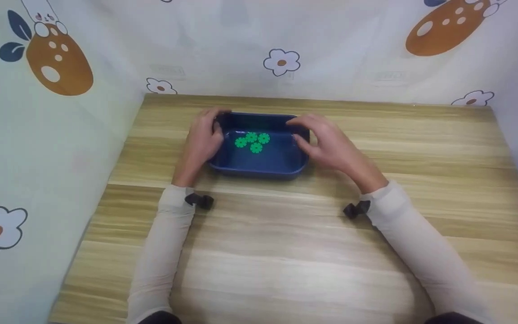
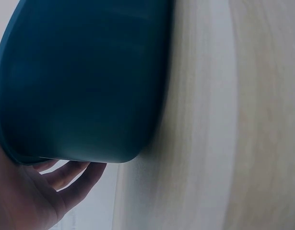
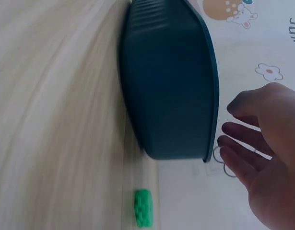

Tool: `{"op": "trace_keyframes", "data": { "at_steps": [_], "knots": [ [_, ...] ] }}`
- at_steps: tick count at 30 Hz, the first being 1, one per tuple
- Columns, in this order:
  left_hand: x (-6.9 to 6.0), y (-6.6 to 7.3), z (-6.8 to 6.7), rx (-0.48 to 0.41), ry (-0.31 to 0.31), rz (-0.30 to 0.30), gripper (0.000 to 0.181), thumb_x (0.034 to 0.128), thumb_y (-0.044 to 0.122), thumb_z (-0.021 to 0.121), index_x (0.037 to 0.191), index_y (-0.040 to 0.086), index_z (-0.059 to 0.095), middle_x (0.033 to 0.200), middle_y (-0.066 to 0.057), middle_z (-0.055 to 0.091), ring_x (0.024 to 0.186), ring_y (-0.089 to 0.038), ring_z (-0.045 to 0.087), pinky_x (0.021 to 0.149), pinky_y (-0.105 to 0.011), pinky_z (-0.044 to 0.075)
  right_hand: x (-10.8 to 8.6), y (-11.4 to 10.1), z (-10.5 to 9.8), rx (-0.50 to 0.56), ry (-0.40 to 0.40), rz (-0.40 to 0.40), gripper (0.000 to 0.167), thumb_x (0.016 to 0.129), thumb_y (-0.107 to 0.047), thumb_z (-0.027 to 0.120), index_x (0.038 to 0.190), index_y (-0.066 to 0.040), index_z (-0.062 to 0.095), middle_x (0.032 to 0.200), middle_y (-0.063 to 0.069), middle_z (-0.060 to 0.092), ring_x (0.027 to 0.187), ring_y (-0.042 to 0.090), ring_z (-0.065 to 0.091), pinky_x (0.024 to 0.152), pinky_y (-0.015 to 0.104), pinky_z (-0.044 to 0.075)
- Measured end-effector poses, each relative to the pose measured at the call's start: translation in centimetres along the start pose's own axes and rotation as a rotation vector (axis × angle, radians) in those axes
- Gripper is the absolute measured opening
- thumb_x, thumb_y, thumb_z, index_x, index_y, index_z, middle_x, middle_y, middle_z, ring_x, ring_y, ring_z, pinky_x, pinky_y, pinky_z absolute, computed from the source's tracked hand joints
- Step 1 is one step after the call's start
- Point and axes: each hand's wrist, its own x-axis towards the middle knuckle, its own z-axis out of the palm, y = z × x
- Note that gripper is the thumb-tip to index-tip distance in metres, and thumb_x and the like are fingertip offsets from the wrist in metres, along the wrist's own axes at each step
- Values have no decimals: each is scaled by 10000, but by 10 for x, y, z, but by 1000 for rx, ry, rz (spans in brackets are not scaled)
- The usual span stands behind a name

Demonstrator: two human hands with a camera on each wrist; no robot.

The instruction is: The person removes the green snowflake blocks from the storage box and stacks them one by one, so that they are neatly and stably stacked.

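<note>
A dark blue rectangular plastic bin [image 1: 259, 171] sits on the wooden table. Several green notched discs, like snowflake building pieces [image 1: 256, 147], lie inside on its floor. My left hand [image 1: 205, 137] grips the bin's left end, with the thumb at the rim and the fingers round the outer back side. In the left wrist view, its fingers [image 2: 73, 184] show against the bin's outer wall [image 2: 85, 86]. My right hand [image 1: 326, 139] hovers at the right end, fingers and thumb spread. The right wrist view shows this hand [image 3: 267, 148] apart from the bin's rim.
Another green piece [image 3: 143, 208] stands on the table past the bin in the right wrist view; the head view does not show it. The wooden table [image 1: 286, 243] reaches a white patterned curtain [image 1: 223, 54] at the back and sides.
</note>
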Motion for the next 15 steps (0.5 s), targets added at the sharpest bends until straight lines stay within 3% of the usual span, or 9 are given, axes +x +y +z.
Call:
{"op": "trace_keyframes", "data": {
  "at_steps": [8,15],
  "knots": [
    [-1,1,0,4,-1,-8,506,984,-50,473,1389,141,709,1448,-104,689,1410,-295,597,1237,-500,443,19,-13,20,23,-128,14,377,1038,-171,700,1402,-73,688,1384,119,720,1288,268,667,1152,472,534],
    [-1,0,-1,-1,5,-14,494,995,-38,461,1384,129,715,1425,-113,697,1386,-287,612,1224,-486,456,36,-18,38,2,-200,-38,364,1016,-127,705,1363,-18,705,1323,177,741,1224,295,689,1108,472,556]
  ]
}}
